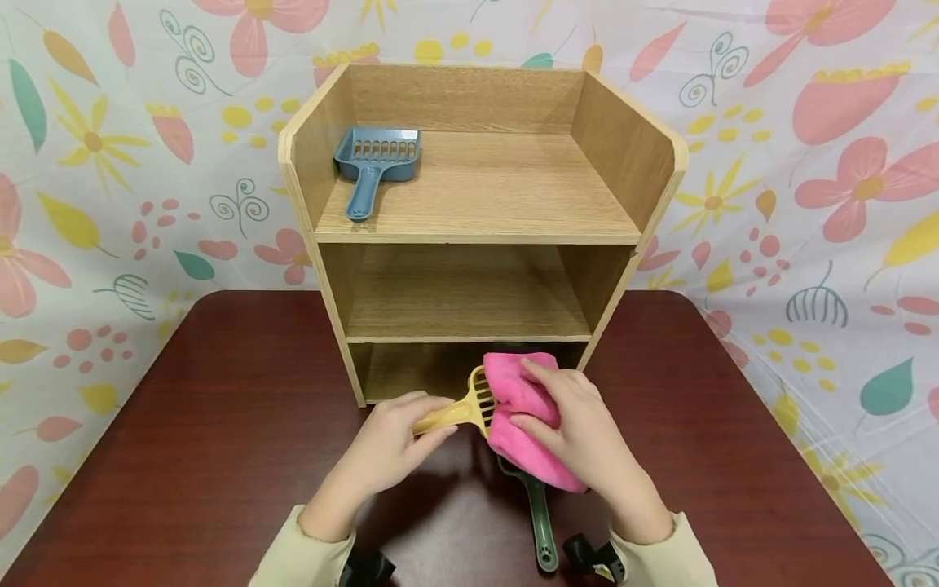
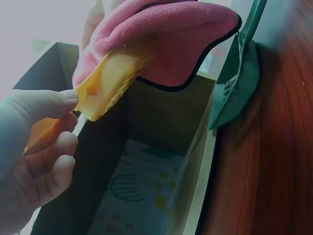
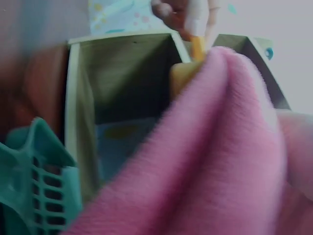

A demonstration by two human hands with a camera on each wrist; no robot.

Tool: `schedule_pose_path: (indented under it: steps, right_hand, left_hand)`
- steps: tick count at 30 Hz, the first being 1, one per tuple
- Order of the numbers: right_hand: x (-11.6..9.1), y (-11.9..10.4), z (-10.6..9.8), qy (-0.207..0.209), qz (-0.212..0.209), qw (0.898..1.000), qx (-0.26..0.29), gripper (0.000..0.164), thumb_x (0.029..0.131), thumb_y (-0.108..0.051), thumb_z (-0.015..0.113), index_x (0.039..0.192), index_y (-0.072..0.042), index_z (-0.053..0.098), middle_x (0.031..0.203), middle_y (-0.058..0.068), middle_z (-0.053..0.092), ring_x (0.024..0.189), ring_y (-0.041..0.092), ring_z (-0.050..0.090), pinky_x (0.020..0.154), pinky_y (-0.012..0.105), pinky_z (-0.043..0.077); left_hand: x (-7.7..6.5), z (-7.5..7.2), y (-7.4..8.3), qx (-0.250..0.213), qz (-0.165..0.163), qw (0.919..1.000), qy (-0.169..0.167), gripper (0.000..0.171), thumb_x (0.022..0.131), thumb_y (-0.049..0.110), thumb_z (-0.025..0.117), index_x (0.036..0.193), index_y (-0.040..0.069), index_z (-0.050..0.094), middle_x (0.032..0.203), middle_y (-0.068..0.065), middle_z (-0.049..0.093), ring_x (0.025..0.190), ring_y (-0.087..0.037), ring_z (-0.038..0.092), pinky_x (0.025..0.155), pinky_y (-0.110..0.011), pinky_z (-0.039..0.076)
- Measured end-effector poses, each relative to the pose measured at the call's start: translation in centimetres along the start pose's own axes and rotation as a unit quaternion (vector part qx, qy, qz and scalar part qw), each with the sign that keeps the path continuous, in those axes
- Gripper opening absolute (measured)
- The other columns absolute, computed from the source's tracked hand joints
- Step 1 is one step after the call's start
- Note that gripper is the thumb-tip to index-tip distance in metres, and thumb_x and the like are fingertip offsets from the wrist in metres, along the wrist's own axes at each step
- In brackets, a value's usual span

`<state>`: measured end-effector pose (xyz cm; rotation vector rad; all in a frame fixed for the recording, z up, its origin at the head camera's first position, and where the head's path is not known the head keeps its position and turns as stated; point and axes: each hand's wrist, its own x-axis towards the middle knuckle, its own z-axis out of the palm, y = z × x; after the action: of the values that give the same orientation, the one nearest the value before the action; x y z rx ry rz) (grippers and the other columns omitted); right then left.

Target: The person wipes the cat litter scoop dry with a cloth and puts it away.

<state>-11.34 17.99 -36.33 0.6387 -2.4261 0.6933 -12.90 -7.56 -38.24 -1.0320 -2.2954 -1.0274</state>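
Note:
My left hand (image 1: 396, 436) grips the handle of a yellow slotted litter scoop (image 1: 477, 403), holding it above the table in front of the shelf. With my right hand (image 1: 579, 416) I hold a folded pink cloth (image 1: 524, 420) against the scoop's head, covering its far end. In the left wrist view the cloth (image 2: 166, 44) shows a black edge and wraps over the scoop (image 2: 112, 81). A green litter scoop (image 1: 539, 522) lies below the cloth, its handle toward me and its head largely hidden in the head view; its slots (image 3: 46, 191) show in the right wrist view.
A wooden shelf unit (image 1: 469, 238) stands at the back of the dark red-brown table (image 1: 183, 456). On its top board, at the left, a blue slotted scoop (image 1: 370, 167) rests in a matching blue holder (image 1: 403, 169). A flower-patterned curtain (image 1: 829, 269) hangs behind.

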Motion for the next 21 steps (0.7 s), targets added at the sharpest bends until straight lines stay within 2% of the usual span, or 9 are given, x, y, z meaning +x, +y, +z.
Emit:
schedule_pose_path:
  steps: [2, 5, 8, 11, 14, 18, 21]
  right_hand:
    - [-0.1, 0.0, -0.3, -0.023, -0.002, 1.000, -0.007, 0.054, 0.073, -0.021, 0.081, 0.121, -0.008, 0.060, 0.117, 0.003, 0.065, 0.107, 0.023, 0.055, 0.093, 0.043, 0.038]
    - [-0.2, 0.2, -0.6, -0.010, -0.035, 0.999, -0.009, 0.042, 0.074, -0.011, 0.078, 0.114, -0.009, 0.064, 0.109, 0.002, 0.067, 0.106, 0.023, 0.056, 0.092, 0.042, 0.038]
    - [-0.3, 0.6, -0.6, 0.024, -0.065, 0.998, 0.006, 0.036, 0.072, 0.001, 0.075, 0.106, -0.008, 0.067, 0.101, 0.001, 0.068, 0.099, 0.020, 0.058, 0.090, 0.031, 0.040]
    - [-0.5, 0.9, -0.6, 0.047, -0.064, 0.996, 0.043, 0.037, 0.070, 0.008, 0.073, 0.103, -0.008, 0.067, 0.096, 0.001, 0.068, 0.093, 0.015, 0.058, 0.087, 0.017, 0.041]
    - [-0.4, 1.0, -0.6, 0.045, -0.061, 0.994, 0.073, 0.039, 0.071, 0.009, 0.072, 0.104, -0.010, 0.067, 0.097, 0.001, 0.068, 0.091, 0.011, 0.057, 0.084, 0.011, 0.040]
    - [0.1, 0.8, -0.3, 0.017, -0.102, 0.993, 0.055, 0.040, 0.072, 0.005, 0.072, 0.108, -0.011, 0.068, 0.099, 0.000, 0.069, 0.093, 0.014, 0.059, 0.085, 0.020, 0.043]
    - [0.4, 0.5, 0.2, 0.006, -0.147, 0.989, -0.001, 0.039, 0.072, 0.000, 0.072, 0.110, -0.012, 0.070, 0.098, 0.000, 0.068, 0.091, 0.019, 0.060, 0.081, 0.031, 0.045]
  left_hand:
    - [0.0, 0.0, -0.1, -0.005, -0.009, 0.9999, 0.001, 0.023, 0.081, 0.015, 0.073, 0.102, 0.006, 0.070, 0.085, 0.001, 0.067, 0.066, -0.003, 0.050, 0.062, -0.016, 0.045]
    - [0.0, 0.0, -0.2, -0.020, -0.022, 0.9995, -0.006, 0.023, 0.082, 0.017, 0.073, 0.103, 0.008, 0.070, 0.085, 0.002, 0.067, 0.066, -0.003, 0.049, 0.061, -0.016, 0.044]
    - [-0.1, 0.0, -0.2, -0.028, -0.028, 0.9990, -0.022, 0.023, 0.083, 0.019, 0.072, 0.104, 0.008, 0.070, 0.085, 0.003, 0.067, 0.066, -0.003, 0.048, 0.061, -0.016, 0.044]
    - [-0.2, 0.0, -0.3, -0.018, -0.022, 0.9991, -0.031, 0.023, 0.083, 0.019, 0.072, 0.103, 0.008, 0.070, 0.087, 0.003, 0.068, 0.067, -0.002, 0.051, 0.063, -0.018, 0.046]
    - [0.0, -0.1, -0.3, -0.009, -0.015, 0.9992, -0.036, 0.024, 0.083, 0.020, 0.073, 0.103, 0.008, 0.071, 0.088, 0.003, 0.069, 0.069, -0.003, 0.054, 0.065, -0.019, 0.048]
    - [0.4, 0.0, -0.2, -0.013, -0.010, 0.9987, -0.049, 0.023, 0.084, 0.021, 0.072, 0.104, 0.009, 0.070, 0.088, 0.004, 0.068, 0.069, -0.004, 0.054, 0.066, -0.019, 0.048]
    - [0.6, 0.2, -0.2, -0.020, -0.007, 0.9983, -0.055, 0.022, 0.085, 0.020, 0.071, 0.104, 0.009, 0.069, 0.089, 0.003, 0.067, 0.067, -0.004, 0.053, 0.064, -0.017, 0.047]
